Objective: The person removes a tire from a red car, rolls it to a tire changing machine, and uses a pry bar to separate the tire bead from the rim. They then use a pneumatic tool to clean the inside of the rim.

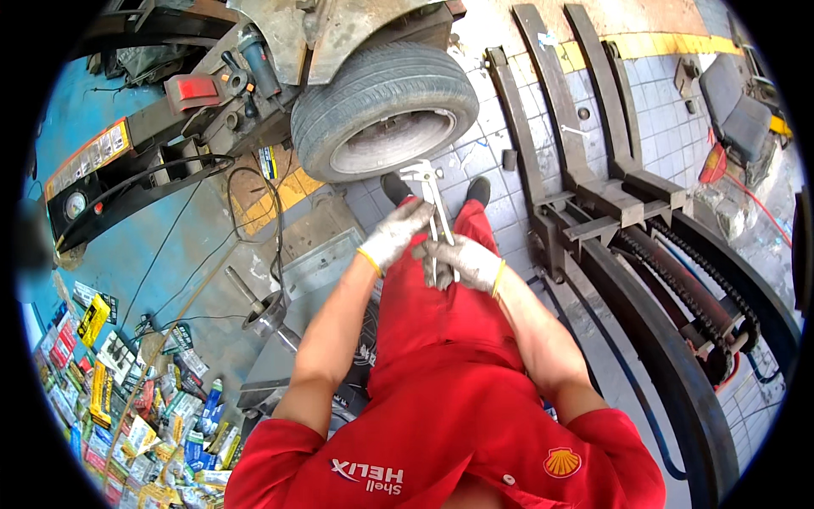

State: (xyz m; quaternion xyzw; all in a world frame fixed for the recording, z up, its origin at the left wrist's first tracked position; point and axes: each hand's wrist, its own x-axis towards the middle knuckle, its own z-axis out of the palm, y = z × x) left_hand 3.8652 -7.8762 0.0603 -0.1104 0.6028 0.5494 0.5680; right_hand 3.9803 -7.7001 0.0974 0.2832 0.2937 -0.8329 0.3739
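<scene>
Pliers (436, 198) in both hands (466, 260) — cartons (101, 395) leftward

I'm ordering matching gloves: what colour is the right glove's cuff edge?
The cuff edge is yellow, clearest in the head view.

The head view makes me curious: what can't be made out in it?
Plier-like tool: head view, part of its handles covered by the right grip.
Tyre: head view, part of its top hidden by the metal panel.
Dial: head view, reading too small.
Package pile: head view, cut off by the round picture edge.
</scene>
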